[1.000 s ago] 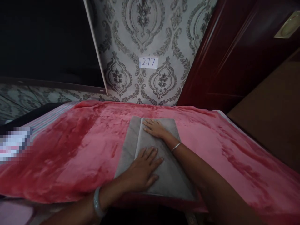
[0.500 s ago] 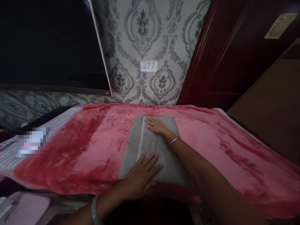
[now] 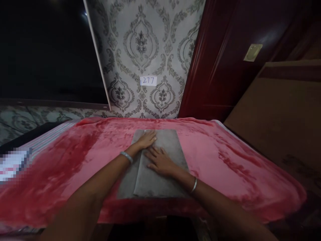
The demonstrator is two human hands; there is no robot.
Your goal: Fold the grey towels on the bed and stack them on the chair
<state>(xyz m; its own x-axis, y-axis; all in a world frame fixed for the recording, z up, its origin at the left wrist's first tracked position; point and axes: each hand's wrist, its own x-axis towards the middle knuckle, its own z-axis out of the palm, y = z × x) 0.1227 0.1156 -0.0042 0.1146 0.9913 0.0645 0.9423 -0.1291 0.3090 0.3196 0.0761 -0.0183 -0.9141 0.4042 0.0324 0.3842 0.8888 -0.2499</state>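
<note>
A folded grey cloth (image 3: 165, 182) with a soft, plush look lies flat before me, a fold edge running lengthwise near its left side. My left hand (image 3: 147, 139) rests on its far end by that fold, fingers stretched out and palm down. Nearer to me, my right hand (image 3: 162, 162) lies flat on the middle of the cloth with its fingers spread. Neither hand grips anything. Under the cloth is a pink and red plush blanket (image 3: 208, 150) spread over the surface.
A striped cloth (image 3: 52, 135) shows past the blanket's left edge, beside a blurred-out item (image 3: 15, 165). Behind are a large dark screen (image 3: 50, 50), patterned wallpaper with a paper label (image 3: 148, 81) reading 277, and a dark red door frame (image 3: 200, 60). A brown panel (image 3: 283, 110) stands at right.
My left hand has moved from the near edge to the far end of the cloth. My right hand has come back from the far end to the middle. The view has shifted.
</note>
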